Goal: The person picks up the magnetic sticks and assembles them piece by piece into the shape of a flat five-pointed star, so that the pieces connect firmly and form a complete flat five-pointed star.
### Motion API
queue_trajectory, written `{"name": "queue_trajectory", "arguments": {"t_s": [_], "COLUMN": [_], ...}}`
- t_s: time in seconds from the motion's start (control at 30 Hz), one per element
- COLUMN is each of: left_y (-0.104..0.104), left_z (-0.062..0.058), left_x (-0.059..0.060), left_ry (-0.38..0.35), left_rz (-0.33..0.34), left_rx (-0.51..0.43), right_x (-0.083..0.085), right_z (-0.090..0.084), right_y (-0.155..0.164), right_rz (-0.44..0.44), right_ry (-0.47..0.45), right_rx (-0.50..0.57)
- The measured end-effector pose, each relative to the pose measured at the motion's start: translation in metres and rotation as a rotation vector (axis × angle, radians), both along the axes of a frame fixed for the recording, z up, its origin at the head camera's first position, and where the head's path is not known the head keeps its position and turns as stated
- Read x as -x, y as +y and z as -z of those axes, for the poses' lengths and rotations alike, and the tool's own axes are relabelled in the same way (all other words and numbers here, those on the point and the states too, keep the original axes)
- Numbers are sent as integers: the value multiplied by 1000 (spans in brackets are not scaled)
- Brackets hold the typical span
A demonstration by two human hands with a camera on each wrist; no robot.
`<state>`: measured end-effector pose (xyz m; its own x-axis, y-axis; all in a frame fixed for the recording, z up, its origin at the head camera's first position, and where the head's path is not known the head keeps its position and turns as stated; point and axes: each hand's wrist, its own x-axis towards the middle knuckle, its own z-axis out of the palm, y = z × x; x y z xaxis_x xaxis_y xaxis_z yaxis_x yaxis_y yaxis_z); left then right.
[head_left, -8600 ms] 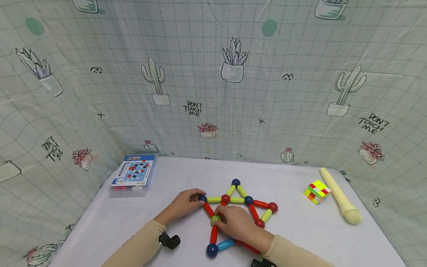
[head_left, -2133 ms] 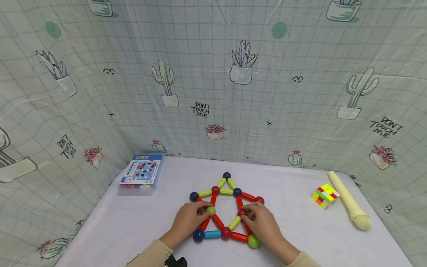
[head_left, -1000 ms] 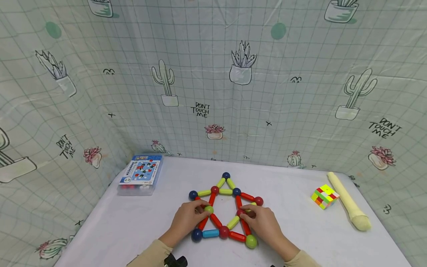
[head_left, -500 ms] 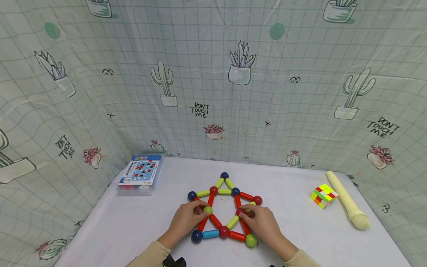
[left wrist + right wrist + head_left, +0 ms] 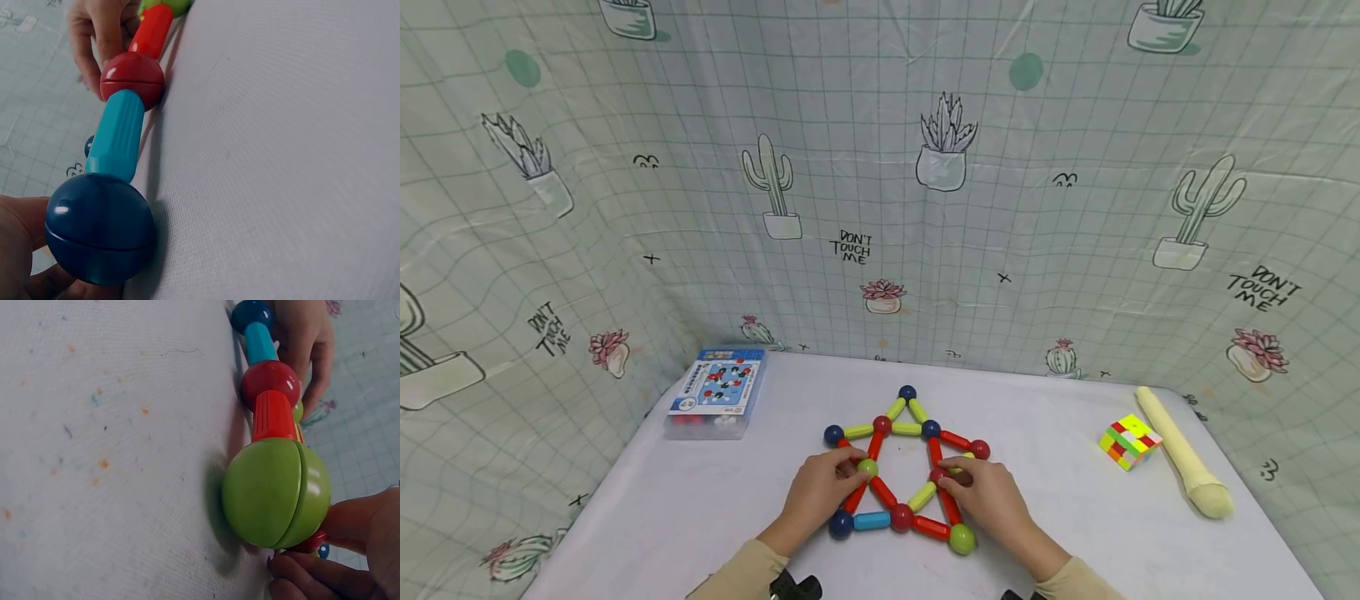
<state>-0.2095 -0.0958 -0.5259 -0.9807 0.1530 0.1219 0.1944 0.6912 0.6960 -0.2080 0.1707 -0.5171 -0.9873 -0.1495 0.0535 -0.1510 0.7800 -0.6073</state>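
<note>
A star made of magnetic rods and balls point(image 5: 904, 467) lay flat on the white surface point(image 5: 1060, 533), in front of the person. Compared with half a second and a full second earlier, almost nothing had shifted: the figure kept the same outline and both hands stayed where they were. The left hand point(image 5: 817, 495) still pinched the small green ball point(image 5: 867, 468) on the star's left inner joint. The right hand point(image 5: 988, 498) remained curled around the red ball point(image 5: 937, 476) on the right inner joint. The work appeared to be fine straightening of a finished shape, not adding pieces. Left of the star sat a closed toy box point(image 5: 715, 392); right of it lay a colour cube point(image 5: 1123, 442) and a cream recorder point(image 5: 1182, 462).
</note>
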Motion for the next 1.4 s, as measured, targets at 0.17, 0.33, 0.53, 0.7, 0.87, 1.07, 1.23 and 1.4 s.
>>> {"name": "queue_trajectory", "arguments": {"t_s": [0.17, 0.33, 0.53, 0.7, 0.87, 1.07, 1.23, 1.4], "left_y": [1, 1, 1, 1, 1, 2, 2, 1], "left_z": [0, -2, 0, 0, 1, 1, 1, 0], "left_x": [1, 2, 1, 1, 0, 0, 0, -1], "left_ry": [-3, -8, -6, -2, 3, 20, 29, 29], "left_rz": [1, 12, 9, 5, 2, 6, 7, 1], "left_rx": [5, -8, -8, -12, -31, -44, -44, -43], "right_x": [0, 1, 1, 1, 1, 3, 3, 2], "right_z": [1, 1, 2, 1, 1, 0, 1, 0], "right_y": [0, -1, -2, -2, -3, -2, -2, 0], "right_rz": [-4, -2, 2, 5, 13, 3, -2, -3], "right_ry": [9, 22, 26, 24, 25, 34, 31, 16], "right_rx": [-1, -4, -5, -4, 4, 3, -2, 5]}}
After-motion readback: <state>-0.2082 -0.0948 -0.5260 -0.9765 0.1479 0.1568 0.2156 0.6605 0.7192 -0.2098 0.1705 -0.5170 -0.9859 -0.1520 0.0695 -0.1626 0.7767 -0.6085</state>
